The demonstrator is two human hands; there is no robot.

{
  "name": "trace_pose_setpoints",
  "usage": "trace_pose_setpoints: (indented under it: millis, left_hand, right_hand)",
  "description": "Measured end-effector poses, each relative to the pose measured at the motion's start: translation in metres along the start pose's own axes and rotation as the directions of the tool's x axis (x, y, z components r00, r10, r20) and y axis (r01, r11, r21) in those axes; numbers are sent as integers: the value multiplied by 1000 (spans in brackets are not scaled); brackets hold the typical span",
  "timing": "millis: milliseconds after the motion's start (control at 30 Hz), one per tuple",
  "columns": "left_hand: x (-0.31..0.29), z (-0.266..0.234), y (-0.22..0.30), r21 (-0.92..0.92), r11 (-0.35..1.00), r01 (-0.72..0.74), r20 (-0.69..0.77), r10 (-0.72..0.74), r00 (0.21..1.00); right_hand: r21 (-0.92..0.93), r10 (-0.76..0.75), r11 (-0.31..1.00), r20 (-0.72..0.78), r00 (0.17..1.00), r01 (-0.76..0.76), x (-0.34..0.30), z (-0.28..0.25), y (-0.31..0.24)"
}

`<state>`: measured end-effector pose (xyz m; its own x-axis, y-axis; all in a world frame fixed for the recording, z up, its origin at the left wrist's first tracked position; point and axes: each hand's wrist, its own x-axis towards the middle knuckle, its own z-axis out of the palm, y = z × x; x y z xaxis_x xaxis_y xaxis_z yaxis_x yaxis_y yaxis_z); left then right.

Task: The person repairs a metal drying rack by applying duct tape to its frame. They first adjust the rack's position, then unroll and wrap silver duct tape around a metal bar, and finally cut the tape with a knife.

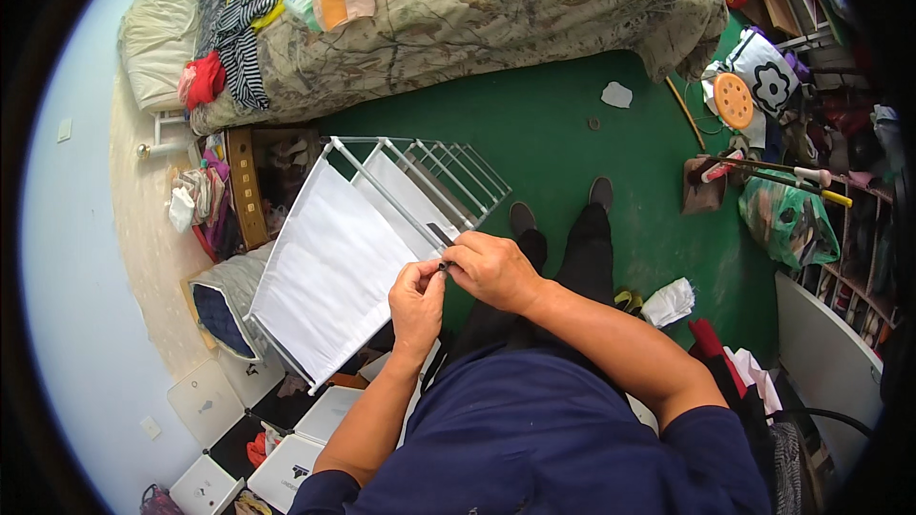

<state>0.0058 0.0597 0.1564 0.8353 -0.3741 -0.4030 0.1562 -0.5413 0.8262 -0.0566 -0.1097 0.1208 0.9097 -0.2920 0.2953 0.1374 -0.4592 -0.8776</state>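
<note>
Both hands meet at the near edge of a white rack (382, 229) standing on green carpet (572, 133). Left hand (417, 300) and right hand (491, 270) pinch a small dark part (443, 267) between closed fingertips.

even daylight, heavy fisheye bend

from my seat the room reads bright and flat, soft light with no single source i can pick out. shadows are faint: a thin one under the white rack (382, 229) and a dim patch below the bed (458, 19) along the near edge of the green floor (572, 133). the white fabric panels run close to washed out but keep their folds. my left hand (417, 300) and right hand (491, 270) are sharp, no motion blur. straight lines bow hard toward the rim, and a black vignette eats all four corners. the wall at left fades pale blue.
</note>
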Motion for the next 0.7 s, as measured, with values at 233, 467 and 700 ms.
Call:
trace_pose_setpoints:
  millis: [233,467,700]
  left_hand:
    - [-24,7,12,-466,839,281,95,-268,959]
    - [-41,5,16,-765,362,533,422,-344,839]
    - [-48,9,11,-794,42,607,581,-244,777]
  right_hand:
    - [-30,15,999,20,1000,-15,-2,0,-2]
    - [-55,11,998,-4,1000,-11,-4,1,-5]
    - [-38,16,999,8,1000,-16,0,6,-6]
